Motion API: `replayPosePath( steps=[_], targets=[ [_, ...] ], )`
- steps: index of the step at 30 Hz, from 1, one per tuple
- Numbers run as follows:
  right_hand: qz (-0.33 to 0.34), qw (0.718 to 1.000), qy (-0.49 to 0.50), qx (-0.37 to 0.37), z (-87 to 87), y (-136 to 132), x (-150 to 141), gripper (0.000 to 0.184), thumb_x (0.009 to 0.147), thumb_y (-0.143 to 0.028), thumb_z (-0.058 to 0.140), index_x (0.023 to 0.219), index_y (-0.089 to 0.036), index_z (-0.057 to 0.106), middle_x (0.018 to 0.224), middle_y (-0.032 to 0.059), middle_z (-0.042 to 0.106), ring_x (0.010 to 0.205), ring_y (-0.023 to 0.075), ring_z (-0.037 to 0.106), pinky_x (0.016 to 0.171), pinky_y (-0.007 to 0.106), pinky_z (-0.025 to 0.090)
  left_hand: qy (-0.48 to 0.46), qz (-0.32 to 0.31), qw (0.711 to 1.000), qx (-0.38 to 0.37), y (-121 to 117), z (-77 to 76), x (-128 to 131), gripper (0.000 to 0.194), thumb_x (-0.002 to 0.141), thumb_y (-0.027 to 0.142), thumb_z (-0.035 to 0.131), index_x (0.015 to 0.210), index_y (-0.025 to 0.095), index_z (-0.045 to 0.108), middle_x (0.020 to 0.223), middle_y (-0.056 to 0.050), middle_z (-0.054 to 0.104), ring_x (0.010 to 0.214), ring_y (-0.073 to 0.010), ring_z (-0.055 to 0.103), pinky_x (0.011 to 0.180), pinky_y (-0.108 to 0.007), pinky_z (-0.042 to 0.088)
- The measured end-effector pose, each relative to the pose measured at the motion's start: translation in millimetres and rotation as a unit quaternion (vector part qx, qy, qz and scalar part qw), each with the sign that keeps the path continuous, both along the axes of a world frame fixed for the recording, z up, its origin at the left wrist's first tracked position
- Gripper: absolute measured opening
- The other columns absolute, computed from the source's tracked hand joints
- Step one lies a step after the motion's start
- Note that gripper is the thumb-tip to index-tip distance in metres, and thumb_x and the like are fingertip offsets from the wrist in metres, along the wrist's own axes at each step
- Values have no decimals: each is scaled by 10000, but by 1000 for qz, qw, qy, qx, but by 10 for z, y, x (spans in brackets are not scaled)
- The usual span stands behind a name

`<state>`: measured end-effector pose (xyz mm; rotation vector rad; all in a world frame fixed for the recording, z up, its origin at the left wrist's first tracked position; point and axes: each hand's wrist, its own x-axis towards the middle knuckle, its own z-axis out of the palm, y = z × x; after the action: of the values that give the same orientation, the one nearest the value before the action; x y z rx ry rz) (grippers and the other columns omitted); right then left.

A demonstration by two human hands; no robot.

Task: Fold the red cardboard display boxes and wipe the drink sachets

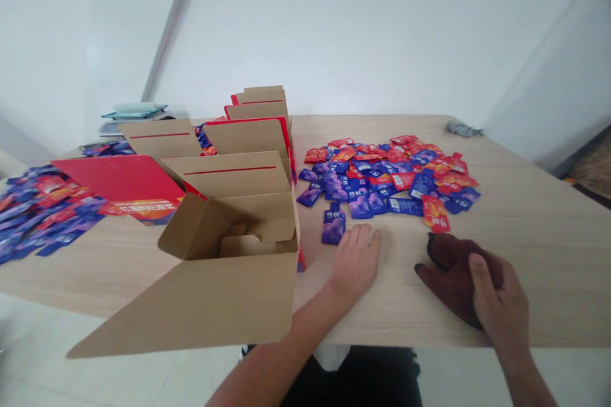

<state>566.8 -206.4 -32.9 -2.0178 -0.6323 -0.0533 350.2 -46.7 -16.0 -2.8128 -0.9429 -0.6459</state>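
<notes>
Open carton flaps (205, 308) jut nearest; beside them, the left hand (356, 257) lies palm-down, fingers loose, by a purple sachet (333, 227) on the table (382, 324), likely light, slippery, best edge-pinched. The right hand (496, 299) grips soft-looking brown cloth (451, 283).

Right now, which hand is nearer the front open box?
Left. The left hand is palm-down just right of the front open box; the right hand is farther right, gripping a reddish-brown item.
</notes>
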Motion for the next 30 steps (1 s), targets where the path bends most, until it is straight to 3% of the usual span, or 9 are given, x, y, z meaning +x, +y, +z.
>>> replayPosePath(
  steps=[4, 8, 13, 16, 22, 27, 30],
  targets=[
    [-2, 1000, -2, 11, -27, -1, 15, 630, 907, -717, 527, 1238, -205, 682, 1176, 131, 719, 1116, 348, 655, 1004, 506, 487, 12, -17, 1000, 15, 324, -54, 354, 340, 1035, 162, 492, 1352, 152, 612, 1299, -131, 647, 1212, -253, 590, 967, -366, 510],
    [10, 1000, -6, 0, -49, 10, 44, 645, 893, -738, 528, 1216, -203, 688, 1159, 136, 723, 1098, 357, 662, 997, 507, 494, 13, -1, 1000, 14, 590, -206, 542, 399, 1047, 223, 468, 1397, 77, 590, 1437, -186, 603, 1340, -276, 552, 1082, -394, 465],
    [30, 999, -27, -1, -63, 41, 62, 650, 895, -750, 520, 1196, -199, 690, 1168, 133, 721, 1094, 347, 661, 1005, 502, 497, 5, 27, 1000, 7, 669, -297, 544, 600, 1040, 415, 476, 1503, 35, 494, 1617, -223, 421, 1489, -327, 416, 1184, -431, 382],
    [36, 998, -44, 0, -64, 55, 61, 643, 897, -753, 515, 1169, -199, 696, 1162, 133, 721, 1098, 345, 659, 1010, 497, 493, 11, 40, 999, 1, 661, -296, 551, 602, 1055, 429, 443, 1475, 5, 521, 1584, -247, 458, 1449, -346, 469, 1163, -446, 405],
    [44, 997, -64, 1, -74, 63, 73, 623, 911, -739, 513, 1171, -202, 691, 1147, 130, 719, 1080, 332, 661, 978, 479, 499, 48, -17, 999, 17, 384, -266, 473, 417, 1072, 295, 463, 1357, 43, 634, 1448, -223, 612, 1291, -299, 610, 1053, -414, 488],
    [21, 997, -67, 19, -43, 77, 66, 619, 920, -725, 519, 1186, -192, 686, 1148, 139, 718, 1078, 327, 655, 973, 487, 493, 58, -89, 994, 23, -152, -226, 48, 355, 1044, 339, 575, 1296, 106, 667, 1401, -165, 650, 1227, -265, 623, 1033, -370, 497],
    [3, 997, -67, 36, -27, 80, 49, 597, 929, -706, 529, 1179, -189, 693, 1123, 136, 726, 1063, 315, 657, 949, 471, 497, 51, -108, 993, 13, -343, -199, -194, 348, 1036, 362, 603, 1302, 144, 655, 1421, -143, 627, 1256, -271, 597, 1035, -379, 500]
  ],
)
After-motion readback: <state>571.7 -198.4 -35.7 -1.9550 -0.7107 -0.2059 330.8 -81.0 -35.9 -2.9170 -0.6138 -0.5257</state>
